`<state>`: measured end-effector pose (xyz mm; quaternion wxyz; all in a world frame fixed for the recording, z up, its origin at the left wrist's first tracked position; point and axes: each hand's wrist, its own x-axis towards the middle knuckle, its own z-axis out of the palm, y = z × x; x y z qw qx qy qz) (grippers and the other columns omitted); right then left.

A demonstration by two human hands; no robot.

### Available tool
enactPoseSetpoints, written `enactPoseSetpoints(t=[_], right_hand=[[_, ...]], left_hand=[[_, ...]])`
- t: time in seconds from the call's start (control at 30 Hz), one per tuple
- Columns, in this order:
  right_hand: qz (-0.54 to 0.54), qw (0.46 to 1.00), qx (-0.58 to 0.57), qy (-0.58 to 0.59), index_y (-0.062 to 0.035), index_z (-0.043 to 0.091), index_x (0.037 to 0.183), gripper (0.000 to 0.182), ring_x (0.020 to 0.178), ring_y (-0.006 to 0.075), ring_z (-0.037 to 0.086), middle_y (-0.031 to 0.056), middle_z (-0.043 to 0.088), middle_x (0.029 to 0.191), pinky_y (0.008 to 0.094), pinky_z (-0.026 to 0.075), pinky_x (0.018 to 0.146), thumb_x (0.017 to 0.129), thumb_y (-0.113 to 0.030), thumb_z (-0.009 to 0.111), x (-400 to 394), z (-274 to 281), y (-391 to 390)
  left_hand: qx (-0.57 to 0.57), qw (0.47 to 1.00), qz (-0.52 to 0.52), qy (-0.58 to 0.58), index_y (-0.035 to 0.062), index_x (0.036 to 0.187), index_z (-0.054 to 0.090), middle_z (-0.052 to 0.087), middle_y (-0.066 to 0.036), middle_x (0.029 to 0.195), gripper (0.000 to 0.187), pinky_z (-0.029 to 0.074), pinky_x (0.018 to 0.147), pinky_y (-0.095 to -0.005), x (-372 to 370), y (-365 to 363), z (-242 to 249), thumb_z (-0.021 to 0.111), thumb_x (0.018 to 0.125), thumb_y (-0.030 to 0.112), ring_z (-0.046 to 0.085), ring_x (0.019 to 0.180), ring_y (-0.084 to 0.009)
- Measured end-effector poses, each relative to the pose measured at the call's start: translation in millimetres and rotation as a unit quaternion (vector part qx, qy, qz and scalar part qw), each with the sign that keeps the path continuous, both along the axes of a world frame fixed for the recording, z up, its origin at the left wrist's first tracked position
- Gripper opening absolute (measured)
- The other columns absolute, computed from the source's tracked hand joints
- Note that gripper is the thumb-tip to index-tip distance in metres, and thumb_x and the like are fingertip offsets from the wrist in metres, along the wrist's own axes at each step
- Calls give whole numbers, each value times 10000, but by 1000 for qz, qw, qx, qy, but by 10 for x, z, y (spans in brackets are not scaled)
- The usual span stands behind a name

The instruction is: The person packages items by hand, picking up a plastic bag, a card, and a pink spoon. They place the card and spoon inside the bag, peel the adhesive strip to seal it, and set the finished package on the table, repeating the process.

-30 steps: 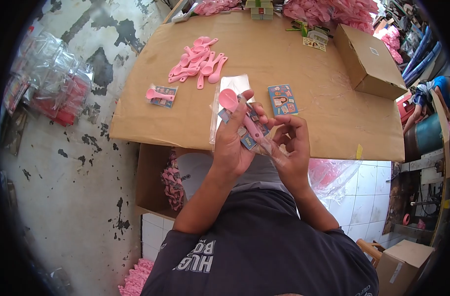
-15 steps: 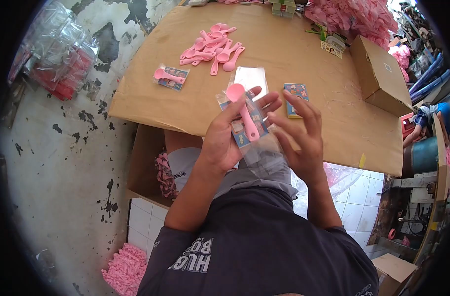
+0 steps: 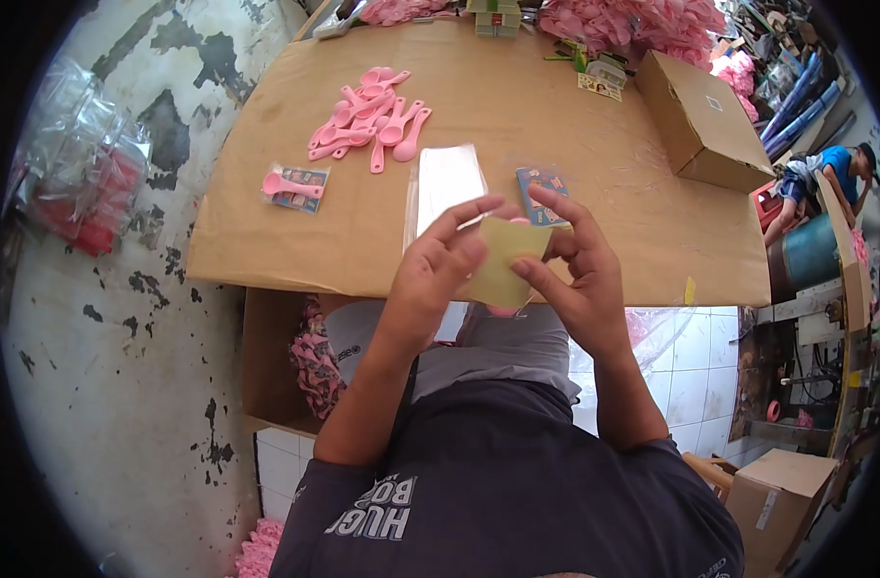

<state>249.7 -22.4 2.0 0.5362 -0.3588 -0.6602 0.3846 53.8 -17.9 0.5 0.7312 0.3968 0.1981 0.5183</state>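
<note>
Above the table's near edge, my right hand (image 3: 586, 275) grips a card (image 3: 503, 260) with its pale yellowish side showing, thumb pressed on its face. My left hand (image 3: 435, 275) is at the card's left edge, fingers curled and somewhat blurred. Bits of a pink spoon show behind the card at top and bottom. Just beyond my hands lie a stack of clear bags (image 3: 450, 178) and a small stack of blue printed cards (image 3: 544, 185). A pink spoon on a bagged card (image 3: 293, 186) rests to the left. Farther back is a pile of pink spoons (image 3: 368, 118).
A cardboard box (image 3: 705, 125) stands on the table's right side. Heaps of pink pieces (image 3: 633, 24) and a green container (image 3: 496, 17) sit at the back. Plastic bags (image 3: 88, 159) are by the left wall. Another person (image 3: 835, 183) is at far right.
The card, printed side up with the spoon on it before, is now turned over to its yellowish side. My right hand has come onto it. The head view has shifted slightly.
</note>
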Motion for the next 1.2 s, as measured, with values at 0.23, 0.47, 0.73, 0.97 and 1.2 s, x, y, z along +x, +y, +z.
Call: enactPoseSetpoints(t=[0.23,0.47,0.73,0.97,1.2], right_hand=[[37,994,-101,3,-29,421,1485,665,695,78,598,29,659,769,255,487,724,910,-52,756,-93,-106,8],[-190,940,231,-165,-62,709,1159,356,1000,281,601,133,635,1201,365,520,797,811,-35,782,-126,51,335],[-213,897,297,-248,-69,747,1062,287,1025,293,582,83,649,1213,410,484,852,779,-39,775,-455,76,420],[-204,892,320,-246,-54,742,1003,278,998,292,591,74,691,1153,396,489,833,731,2,767,-558,52,479],[-195,919,276,-201,-40,696,960,216,994,296,636,105,697,1124,387,507,878,757,15,745,-544,82,563]], left_hand=[[51,984,82,149,-4,1402,510,694,-146,1218,422,639,657,-276,80,75,-181,627,1026,149,707,934,-135],[75,961,175,200,97,1517,433,756,-123,981,539,542,571,-218,107,-14,-57,626,1013,97,698,763,-97],[151,911,212,320,114,1527,457,551,-21,666,631,381,491,-273,-22,-55,-176,660,935,40,473,533,-45],[166,896,190,366,10,1523,423,738,-140,1011,610,470,655,-205,-199,-84,-165,641,954,-17,654,815,-58],[157,909,137,360,41,1540,412,739,-110,866,615,436,564,-201,-352,-134,-63,652,974,32,619,699,-38]])
